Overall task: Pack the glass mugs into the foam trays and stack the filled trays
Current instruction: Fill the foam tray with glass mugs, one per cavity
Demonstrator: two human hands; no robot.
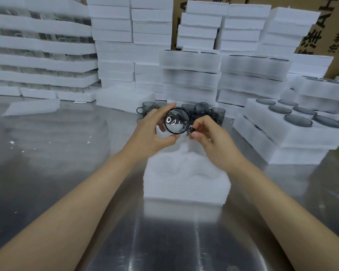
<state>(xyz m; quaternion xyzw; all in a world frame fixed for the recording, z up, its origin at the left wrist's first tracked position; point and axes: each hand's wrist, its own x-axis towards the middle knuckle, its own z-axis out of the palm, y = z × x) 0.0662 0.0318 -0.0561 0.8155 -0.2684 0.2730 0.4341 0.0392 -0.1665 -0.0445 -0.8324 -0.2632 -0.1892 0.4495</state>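
The right hand (211,137) covers most of the mug's (177,121) handle; the left hand (151,130) hides some loose mugs (202,108) behind. The tray's (186,187) pockets wash out white.

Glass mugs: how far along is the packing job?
Done: filled trays stand stacked at right. In hand: left hand and right hand hold one mug near an empty foam tray. Left: filling that tray with the loose mugs behind.

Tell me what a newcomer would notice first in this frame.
The left hand and right hand hold a smoky glass mug at centre, end-on to the camera, above an empty foam tray on the steel table. Behind it stand more grey mugs, and white foam tray stacks fill the background.
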